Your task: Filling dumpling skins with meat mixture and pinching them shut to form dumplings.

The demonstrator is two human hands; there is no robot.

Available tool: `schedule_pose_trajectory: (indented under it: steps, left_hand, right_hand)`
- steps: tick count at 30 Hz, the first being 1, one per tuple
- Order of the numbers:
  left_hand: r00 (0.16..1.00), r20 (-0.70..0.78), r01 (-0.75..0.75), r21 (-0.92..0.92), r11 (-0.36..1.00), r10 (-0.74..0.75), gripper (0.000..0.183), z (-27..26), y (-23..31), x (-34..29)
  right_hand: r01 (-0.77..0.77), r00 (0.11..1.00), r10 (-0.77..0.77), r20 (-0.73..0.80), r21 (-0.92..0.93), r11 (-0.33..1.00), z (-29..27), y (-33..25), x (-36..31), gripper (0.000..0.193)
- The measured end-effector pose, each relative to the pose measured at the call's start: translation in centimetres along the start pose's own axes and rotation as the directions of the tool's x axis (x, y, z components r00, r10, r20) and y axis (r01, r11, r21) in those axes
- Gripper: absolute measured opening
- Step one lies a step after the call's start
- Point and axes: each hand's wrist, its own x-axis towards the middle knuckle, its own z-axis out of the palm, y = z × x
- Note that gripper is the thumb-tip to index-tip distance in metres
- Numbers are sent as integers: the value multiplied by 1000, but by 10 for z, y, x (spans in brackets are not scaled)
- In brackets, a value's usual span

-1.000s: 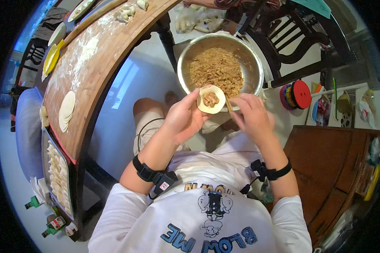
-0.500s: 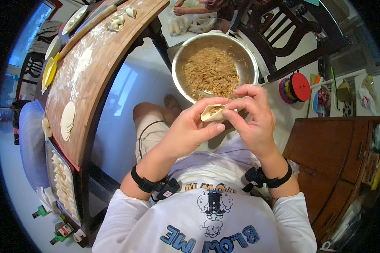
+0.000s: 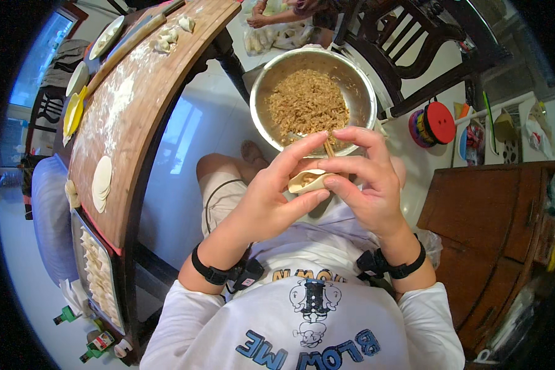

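A folded dumpling (image 3: 308, 180), its pale wrapper still gaping over brown filling, is held between my two hands. My left hand (image 3: 271, 200) supports its left side with the thumb beneath. On the right end, the thumb and fingers of my right hand (image 3: 370, 185) pinch the wrapper edge. Both index fingers are raised above the dumpling. Just beyond my fingers stands a steel bowl (image 3: 362, 102) of minced filling (image 3: 308, 98). A brown, stick-like handle (image 3: 329, 149) shows between my fingertips and the bowl; how it connects to the bowl is hidden.
On the left, a floured wooden board (image 3: 139, 102) bears stacked round wrappers (image 3: 102, 184), a rolling pin (image 3: 114, 55) and several dough pieces (image 3: 166, 40). A tray of dumplings (image 3: 98, 271) sits nearer me. Dark chairs (image 3: 407, 43) and a wooden cabinet (image 3: 475, 234) stand right. Another person's hand (image 3: 257, 20) is beyond.
The dumpling has shifted slightly down and left in my hands. My index fingers have lifted off it, and the brown handle now shows between them.
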Motion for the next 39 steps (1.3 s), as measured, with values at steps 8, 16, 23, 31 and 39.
schedule_pose_trajectory:
  steps: [8,16,23,31,39]
  left_hand:
    - [995,19,-97,77,992,95,69,-2,4,8]
    - [964,-100,-228,156,961,245,59,3,-2,15]
    - [905,-301,-203,312,928,299,29,7,-2,14]
    - [904,-348,-204,158,966,248,23,6,-9,14]
    - [916,-281,-172,369,913,286,17,2,4,14]
  right_hand:
    - [-51,996,57,-65,87,995,2,-2,1,23]
    - [14,988,-1,-154,83,996,10,1,0,13]
    - [-133,946,219,-239,330,935,18,-5,0,7]
    - [-76,956,110,-274,131,988,22,-1,1,9]
    - [64,970,-79,-228,-72,995,20,6,-3,29]
